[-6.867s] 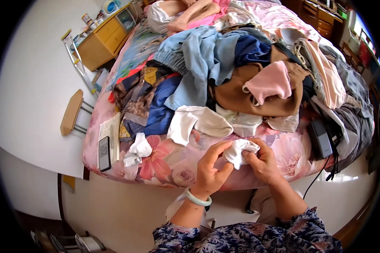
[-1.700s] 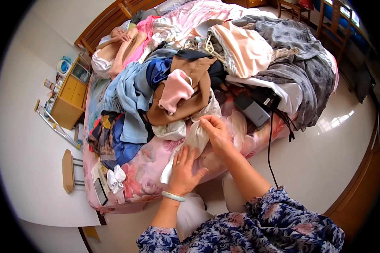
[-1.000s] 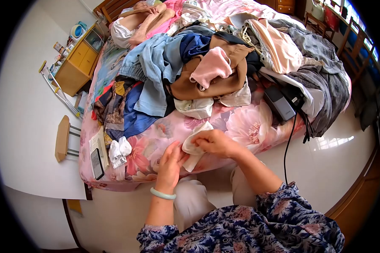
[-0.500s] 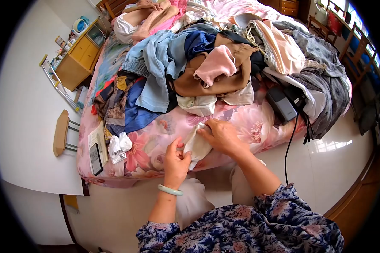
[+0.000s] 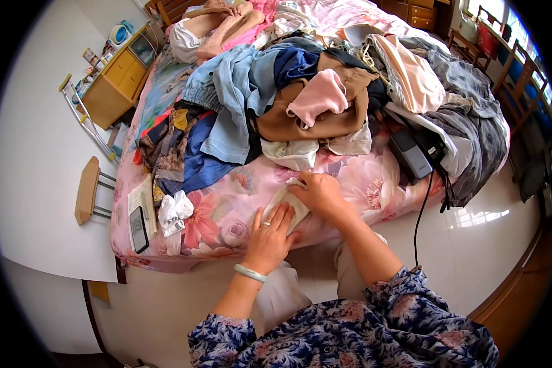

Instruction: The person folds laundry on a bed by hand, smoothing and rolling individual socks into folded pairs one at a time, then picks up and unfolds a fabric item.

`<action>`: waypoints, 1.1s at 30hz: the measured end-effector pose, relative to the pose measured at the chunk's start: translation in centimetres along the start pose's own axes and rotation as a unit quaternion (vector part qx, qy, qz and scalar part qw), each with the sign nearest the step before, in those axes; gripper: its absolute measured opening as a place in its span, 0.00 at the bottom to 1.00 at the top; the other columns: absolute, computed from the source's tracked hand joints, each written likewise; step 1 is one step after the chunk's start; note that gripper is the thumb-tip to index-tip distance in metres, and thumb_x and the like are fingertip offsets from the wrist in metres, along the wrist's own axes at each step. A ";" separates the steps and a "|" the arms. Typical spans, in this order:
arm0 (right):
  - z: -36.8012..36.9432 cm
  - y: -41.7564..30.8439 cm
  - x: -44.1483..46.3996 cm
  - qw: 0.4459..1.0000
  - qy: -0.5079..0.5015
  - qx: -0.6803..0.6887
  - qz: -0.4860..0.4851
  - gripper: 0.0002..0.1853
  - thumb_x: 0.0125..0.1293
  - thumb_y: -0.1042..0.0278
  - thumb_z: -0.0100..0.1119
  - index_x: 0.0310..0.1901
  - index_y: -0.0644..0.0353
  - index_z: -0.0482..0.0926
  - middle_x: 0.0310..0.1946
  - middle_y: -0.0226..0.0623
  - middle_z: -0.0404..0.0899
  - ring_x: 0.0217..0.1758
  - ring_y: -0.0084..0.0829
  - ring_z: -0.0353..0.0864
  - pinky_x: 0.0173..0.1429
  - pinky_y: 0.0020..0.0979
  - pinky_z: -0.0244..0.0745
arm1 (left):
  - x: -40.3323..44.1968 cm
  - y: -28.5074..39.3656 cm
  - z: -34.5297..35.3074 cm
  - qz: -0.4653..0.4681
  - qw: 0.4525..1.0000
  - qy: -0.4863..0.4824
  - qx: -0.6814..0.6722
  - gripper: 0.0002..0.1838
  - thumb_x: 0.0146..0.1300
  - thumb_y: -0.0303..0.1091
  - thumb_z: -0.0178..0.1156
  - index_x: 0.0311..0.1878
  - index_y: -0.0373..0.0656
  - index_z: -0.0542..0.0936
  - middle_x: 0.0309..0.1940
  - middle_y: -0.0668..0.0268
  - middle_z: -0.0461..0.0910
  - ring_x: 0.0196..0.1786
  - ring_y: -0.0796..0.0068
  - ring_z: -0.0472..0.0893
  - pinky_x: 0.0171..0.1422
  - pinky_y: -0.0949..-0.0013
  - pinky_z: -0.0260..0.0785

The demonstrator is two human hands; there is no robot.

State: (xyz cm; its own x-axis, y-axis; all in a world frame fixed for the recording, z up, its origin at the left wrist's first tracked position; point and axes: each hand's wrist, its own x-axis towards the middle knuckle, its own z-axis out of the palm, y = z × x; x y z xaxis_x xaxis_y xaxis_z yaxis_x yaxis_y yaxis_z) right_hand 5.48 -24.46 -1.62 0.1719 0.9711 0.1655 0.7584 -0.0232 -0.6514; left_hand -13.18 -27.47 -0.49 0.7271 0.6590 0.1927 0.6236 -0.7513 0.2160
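A small white cloth (image 5: 286,200) lies on the pink floral bed (image 5: 239,214) near its front edge. Spread over the lower part of that cloth, my left hand (image 5: 272,237) presses it down with the fingers extended. The fingers of my right hand (image 5: 320,194) are closed on the cloth's upper end. Much of the cloth is hidden under both hands. Behind it lie folded white fabric (image 5: 289,153), a brown garment (image 5: 276,126) with a pink cloth (image 5: 318,98) on top, and light blue clothing (image 5: 230,80).
At the left edge of the bed are crumpled white items (image 5: 175,209), a phone (image 5: 138,230) and a paper booklet (image 5: 144,199). A grey box (image 5: 410,156) with black cables sits at the right. Another person (image 5: 221,30) lies at the far left of the bed.
My left hand was pinching the cloth's lower edge and now lies flat over it. My right hand stays at the upper end. Earlier, a bunched white item was held between both hands.
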 end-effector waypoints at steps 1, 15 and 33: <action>-0.2 -0.1 0.1 1.000 0.003 0.000 0.000 0.19 0.59 0.50 0.61 0.37 0.62 0.81 0.31 0.49 0.83 0.37 0.48 0.84 0.42 0.44 0.76 | -0.1 0.1 0.1 0.012 1.000 0.007 0.017 0.31 0.57 0.41 0.64 0.61 0.36 0.72 0.63 0.54 0.70 0.68 0.59 0.67 0.73 0.46 0.49; -0.1 -2.0 -1.7 0.915 -0.263 0.302 -0.038 0.16 0.68 0.60 0.57 0.48 0.65 0.80 0.34 0.38 0.84 0.36 0.24 0.79 0.42 0.29 0.76 | -1.9 -1.3 -2.2 0.007 1.000 -0.015 -0.023 0.24 0.61 0.43 0.62 0.57 0.39 0.76 0.58 0.58 0.74 0.65 0.57 0.70 0.72 0.40 0.47; 1.8 -2.9 -5.2 0.975 -0.129 0.103 -0.145 0.21 0.58 0.70 0.55 0.55 0.59 0.73 0.34 0.46 0.82 0.35 0.48 0.82 0.40 0.45 0.77 | -4.3 0.8 1.3 -0.383 0.612 0.246 -0.648 0.18 0.64 0.32 0.63 0.52 0.36 0.70 0.38 0.64 0.80 0.36 0.76 0.79 0.42 0.73 0.72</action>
State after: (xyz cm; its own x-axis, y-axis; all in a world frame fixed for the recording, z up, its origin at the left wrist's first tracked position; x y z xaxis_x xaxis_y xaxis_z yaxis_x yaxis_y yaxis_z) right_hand 1.30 -29.00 -1.94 -0.2159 0.9577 0.1901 0.6041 0.2840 -0.7445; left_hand -15.42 -30.92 -2.43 -0.0078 0.9699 -0.2433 -0.2544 0.2333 0.9385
